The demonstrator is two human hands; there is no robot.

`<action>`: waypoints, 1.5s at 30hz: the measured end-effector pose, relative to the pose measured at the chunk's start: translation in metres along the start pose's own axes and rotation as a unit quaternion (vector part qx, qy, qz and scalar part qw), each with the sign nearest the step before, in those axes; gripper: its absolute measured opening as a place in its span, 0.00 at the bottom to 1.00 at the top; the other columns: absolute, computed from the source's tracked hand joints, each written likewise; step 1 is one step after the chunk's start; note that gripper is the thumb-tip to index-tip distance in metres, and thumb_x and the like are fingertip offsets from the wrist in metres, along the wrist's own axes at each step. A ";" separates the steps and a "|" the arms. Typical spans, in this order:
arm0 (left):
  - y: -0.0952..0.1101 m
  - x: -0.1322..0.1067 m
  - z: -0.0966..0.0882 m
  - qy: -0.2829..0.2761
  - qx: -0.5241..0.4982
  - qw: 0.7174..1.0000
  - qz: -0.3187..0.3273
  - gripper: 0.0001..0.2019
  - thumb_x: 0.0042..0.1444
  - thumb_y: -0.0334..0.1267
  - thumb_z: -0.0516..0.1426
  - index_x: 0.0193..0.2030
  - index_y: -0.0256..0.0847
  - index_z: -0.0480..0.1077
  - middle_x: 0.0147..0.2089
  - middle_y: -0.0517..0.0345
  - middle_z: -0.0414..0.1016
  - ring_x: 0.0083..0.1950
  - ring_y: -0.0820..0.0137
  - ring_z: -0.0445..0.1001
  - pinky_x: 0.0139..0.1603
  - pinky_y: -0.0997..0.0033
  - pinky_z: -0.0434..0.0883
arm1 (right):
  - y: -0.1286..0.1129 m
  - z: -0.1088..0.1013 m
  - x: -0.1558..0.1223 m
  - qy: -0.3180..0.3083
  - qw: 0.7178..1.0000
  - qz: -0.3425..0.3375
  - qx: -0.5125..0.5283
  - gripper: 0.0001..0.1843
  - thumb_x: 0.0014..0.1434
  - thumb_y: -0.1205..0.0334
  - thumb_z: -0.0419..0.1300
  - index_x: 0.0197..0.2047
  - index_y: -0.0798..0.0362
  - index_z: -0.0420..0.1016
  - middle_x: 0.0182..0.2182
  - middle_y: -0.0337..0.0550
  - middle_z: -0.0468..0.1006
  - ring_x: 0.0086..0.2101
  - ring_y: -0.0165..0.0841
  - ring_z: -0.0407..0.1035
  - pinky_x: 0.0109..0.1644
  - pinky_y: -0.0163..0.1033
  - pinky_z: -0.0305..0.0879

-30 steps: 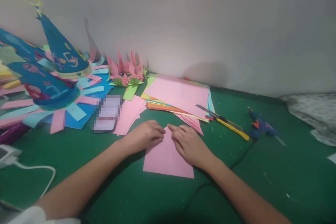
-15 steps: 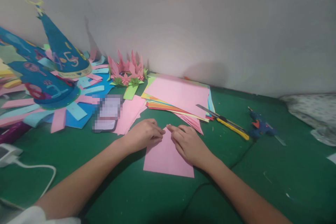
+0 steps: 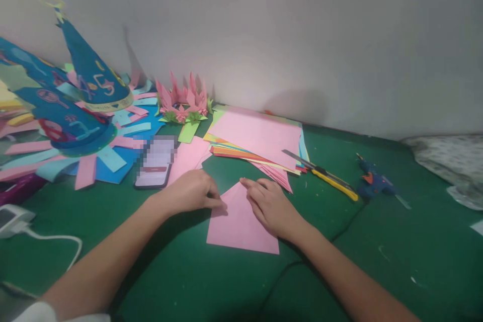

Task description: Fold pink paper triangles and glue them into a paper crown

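Observation:
A pink sheet of paper (image 3: 239,234) lies on the green table in front of me. Its top comes to a point, with sloping upper edges, and its bottom edge is straight. At the paper's upper left edge, my left hand (image 3: 194,192) has its thumb and fingers closed together on the paper. My right hand (image 3: 272,206) rests on the upper right part with its fingers laid out over the paper, the fingertips at the top point. That hand hides the paper's right edge.
Behind the hands lie a phone (image 3: 156,163), pink sheets (image 3: 188,153) and a stack of coloured paper (image 3: 260,131). A yellow cutter (image 3: 334,184) and a blue glue gun (image 3: 373,183) are on the right. Paper hats (image 3: 94,70) and a pink crown (image 3: 183,100) stand at the left.
My left hand has slid from near the top point down and left along the paper's edge. My right hand stays in place at the tip.

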State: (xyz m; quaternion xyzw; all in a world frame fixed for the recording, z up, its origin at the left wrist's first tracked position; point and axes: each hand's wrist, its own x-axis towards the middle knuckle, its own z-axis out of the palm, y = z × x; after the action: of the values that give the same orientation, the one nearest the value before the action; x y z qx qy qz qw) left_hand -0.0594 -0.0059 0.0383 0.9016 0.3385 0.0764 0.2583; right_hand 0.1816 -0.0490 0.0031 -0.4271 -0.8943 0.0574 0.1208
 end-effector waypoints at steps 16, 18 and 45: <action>-0.006 0.009 0.013 0.051 0.098 0.991 0.075 0.11 0.60 0.42 0.53 0.37 0.46 0.76 0.25 0.61 0.74 0.26 0.73 0.70 0.25 0.74 0.55 | 0.001 0.000 0.000 0.020 1.000 -0.003 0.014 0.12 0.62 0.68 0.48 0.45 0.53 0.70 0.56 0.47 0.68 0.43 0.39 0.62 0.46 0.49 0.62; -0.012 0.006 0.007 0.031 0.064 0.993 0.093 0.10 0.59 0.44 0.54 0.37 0.46 0.76 0.26 0.61 0.75 0.26 0.74 0.70 0.26 0.75 0.57 | 0.001 0.001 0.000 0.024 1.000 -0.004 0.013 0.12 0.62 0.68 0.48 0.44 0.53 0.70 0.56 0.47 0.68 0.43 0.40 0.62 0.46 0.49 0.62; 0.014 0.010 0.014 -0.031 -0.087 0.967 0.235 0.07 0.59 0.37 0.55 0.35 0.43 0.75 0.37 0.54 0.78 0.42 0.69 0.74 0.50 0.69 0.66 | -0.022 -0.005 0.000 0.034 0.999 -0.021 0.011 0.16 0.64 0.64 0.48 0.51 0.60 0.69 0.49 0.55 0.74 0.49 0.41 0.66 0.55 0.50 0.63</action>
State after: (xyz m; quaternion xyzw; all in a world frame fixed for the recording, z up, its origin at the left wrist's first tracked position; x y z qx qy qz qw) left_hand -0.0400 -0.0141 0.0335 0.9319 0.1006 0.1361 0.3210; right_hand 0.1662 -0.0632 0.0128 -0.4082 -0.8979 0.0498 0.1567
